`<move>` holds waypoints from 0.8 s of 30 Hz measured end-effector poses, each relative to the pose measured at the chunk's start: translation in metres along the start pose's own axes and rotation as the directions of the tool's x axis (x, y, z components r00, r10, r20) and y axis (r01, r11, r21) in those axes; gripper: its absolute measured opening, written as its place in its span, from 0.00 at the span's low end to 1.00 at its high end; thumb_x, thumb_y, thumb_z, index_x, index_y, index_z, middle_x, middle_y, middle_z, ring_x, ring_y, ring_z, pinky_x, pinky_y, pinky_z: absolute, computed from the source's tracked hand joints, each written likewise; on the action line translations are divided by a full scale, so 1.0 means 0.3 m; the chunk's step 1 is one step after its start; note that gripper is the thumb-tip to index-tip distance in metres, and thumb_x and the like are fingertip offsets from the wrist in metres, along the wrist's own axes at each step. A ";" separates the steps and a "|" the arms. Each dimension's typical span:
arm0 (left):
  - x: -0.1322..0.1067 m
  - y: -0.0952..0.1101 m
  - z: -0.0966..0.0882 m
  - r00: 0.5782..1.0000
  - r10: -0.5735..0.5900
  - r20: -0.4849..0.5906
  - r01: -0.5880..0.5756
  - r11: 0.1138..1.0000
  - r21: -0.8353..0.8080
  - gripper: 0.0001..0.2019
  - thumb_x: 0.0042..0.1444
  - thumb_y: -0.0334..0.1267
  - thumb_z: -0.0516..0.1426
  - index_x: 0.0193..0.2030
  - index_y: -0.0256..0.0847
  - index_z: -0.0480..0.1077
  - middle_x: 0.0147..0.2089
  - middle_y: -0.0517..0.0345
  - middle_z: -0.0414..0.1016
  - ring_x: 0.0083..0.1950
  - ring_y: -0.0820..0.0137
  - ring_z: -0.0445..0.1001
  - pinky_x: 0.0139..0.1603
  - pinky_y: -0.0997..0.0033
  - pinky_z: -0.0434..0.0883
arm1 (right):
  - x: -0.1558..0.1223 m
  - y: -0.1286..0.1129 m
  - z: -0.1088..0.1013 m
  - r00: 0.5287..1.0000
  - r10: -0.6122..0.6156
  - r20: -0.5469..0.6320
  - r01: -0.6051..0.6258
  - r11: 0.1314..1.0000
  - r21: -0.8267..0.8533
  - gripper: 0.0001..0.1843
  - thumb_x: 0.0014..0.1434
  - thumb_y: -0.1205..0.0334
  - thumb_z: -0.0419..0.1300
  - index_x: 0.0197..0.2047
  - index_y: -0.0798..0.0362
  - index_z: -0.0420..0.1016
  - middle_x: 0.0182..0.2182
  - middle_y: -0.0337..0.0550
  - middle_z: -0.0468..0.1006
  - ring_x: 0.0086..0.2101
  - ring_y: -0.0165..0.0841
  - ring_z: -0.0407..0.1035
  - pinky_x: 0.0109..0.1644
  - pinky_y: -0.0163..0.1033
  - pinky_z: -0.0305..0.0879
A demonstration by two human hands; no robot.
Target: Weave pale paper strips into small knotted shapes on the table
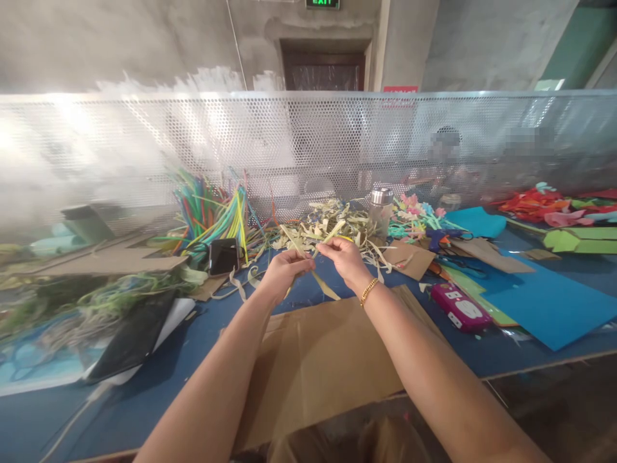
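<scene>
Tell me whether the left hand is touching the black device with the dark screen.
Apart. The head view shows it: blue tabletop is visible between the left hand and the black device.

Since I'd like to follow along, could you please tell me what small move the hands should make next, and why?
Probably the right hand should gently straighten the pale strips while the left hand steadies them: both hands pinch them close together, and loose ends stick out at angles above and below.
</scene>
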State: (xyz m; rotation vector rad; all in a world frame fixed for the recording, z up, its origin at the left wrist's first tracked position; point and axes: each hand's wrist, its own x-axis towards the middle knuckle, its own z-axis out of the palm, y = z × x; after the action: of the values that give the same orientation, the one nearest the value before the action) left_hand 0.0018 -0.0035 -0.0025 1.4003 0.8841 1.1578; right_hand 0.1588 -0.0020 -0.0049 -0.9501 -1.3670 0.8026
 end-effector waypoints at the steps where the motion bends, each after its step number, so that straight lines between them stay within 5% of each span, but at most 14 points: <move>1: -0.001 0.001 -0.001 1.000 -0.004 0.005 0.004 1.000 -0.008 0.11 0.39 0.39 0.67 0.29 0.38 0.73 0.26 0.60 0.73 0.24 0.76 0.66 0.27 0.74 0.60 | 0.001 0.002 -0.001 1.000 -0.002 0.000 0.002 1.000 -0.002 0.14 0.49 0.50 0.62 0.24 0.53 0.68 0.23 0.37 0.70 0.27 0.28 0.62 0.34 0.35 0.60; 5: -0.012 0.005 -0.007 0.998 -0.021 0.057 0.022 1.000 -0.014 0.13 0.40 0.39 0.67 0.33 0.38 0.73 0.30 0.57 0.76 0.27 0.76 0.68 0.28 0.74 0.61 | 0.017 0.015 -0.022 0.999 0.026 0.022 -0.026 1.000 -0.016 0.15 0.50 0.49 0.61 0.30 0.54 0.72 0.27 0.40 0.73 0.30 0.30 0.65 0.36 0.36 0.62; 8: -0.019 0.008 -0.009 0.994 -0.039 0.103 0.040 0.999 -0.013 0.18 0.42 0.40 0.66 0.41 0.41 0.71 0.37 0.53 0.79 0.31 0.73 0.72 0.29 0.75 0.62 | 0.026 0.003 -0.056 0.979 -0.043 -0.199 0.016 0.990 -0.138 0.24 0.50 0.47 0.62 0.45 0.54 0.72 0.40 0.48 0.74 0.39 0.35 0.67 0.43 0.41 0.63; 10: -0.020 0.010 -0.010 0.992 -0.035 0.118 0.035 0.999 0.000 0.20 0.43 0.40 0.66 0.44 0.42 0.69 0.38 0.54 0.79 0.33 0.72 0.72 0.30 0.75 0.62 | 0.021 -0.021 -0.074 0.917 -0.217 -0.335 0.096 0.934 -0.344 0.28 0.51 0.48 0.63 0.52 0.52 0.69 0.49 0.52 0.70 0.47 0.39 0.64 0.50 0.45 0.59; 13: -0.020 0.015 -0.010 0.989 -0.033 0.146 0.026 0.998 0.055 0.17 0.44 0.40 0.65 0.41 0.42 0.70 0.37 0.54 0.80 0.32 0.73 0.72 0.29 0.75 0.60 | -0.001 -0.062 -0.072 0.893 -0.413 -0.177 0.226 0.753 -0.618 0.16 0.57 0.50 0.60 0.44 0.49 0.77 0.50 0.49 0.71 0.53 0.43 0.58 0.58 0.50 0.48; 16: -0.021 0.021 -0.008 0.978 -0.026 0.205 0.000 0.992 0.125 0.13 0.46 0.41 0.64 0.39 0.41 0.74 0.37 0.54 0.79 0.32 0.72 0.71 0.29 0.74 0.59 | -0.018 -0.079 -0.045 0.926 -0.370 0.067 0.313 0.659 -0.684 0.15 0.60 0.51 0.56 0.31 0.48 0.79 0.43 0.45 0.77 0.50 0.42 0.60 0.58 0.51 0.44; 19: -0.026 0.027 -0.005 0.968 -0.026 0.249 -0.018 0.985 0.173 0.14 0.46 0.42 0.64 0.40 0.41 0.76 0.36 0.54 0.79 0.32 0.71 0.70 0.30 0.72 0.59 | -0.017 -0.072 -0.029 0.942 -0.288 0.172 0.329 0.694 -0.641 0.16 0.60 0.52 0.57 0.27 0.50 0.78 0.39 0.42 0.79 0.46 0.39 0.64 0.55 0.47 0.48; 24: -0.028 0.032 0.001 0.986 -0.006 0.164 -0.008 0.996 0.084 0.16 0.50 0.46 0.61 0.44 0.42 0.73 0.35 0.53 0.79 0.31 0.72 0.69 0.30 0.73 0.59 | -0.002 -0.054 -0.037 0.976 -0.181 0.124 0.217 0.871 -0.440 0.14 0.56 0.50 0.59 0.30 0.52 0.76 0.33 0.41 0.78 0.37 0.34 0.68 0.44 0.39 0.59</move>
State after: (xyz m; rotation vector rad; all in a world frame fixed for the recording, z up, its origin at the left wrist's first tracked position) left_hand -0.0009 -0.0132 0.0054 1.5413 0.8228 0.9991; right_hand 0.1687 -0.0104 0.0098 -1.1172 -1.7347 0.3681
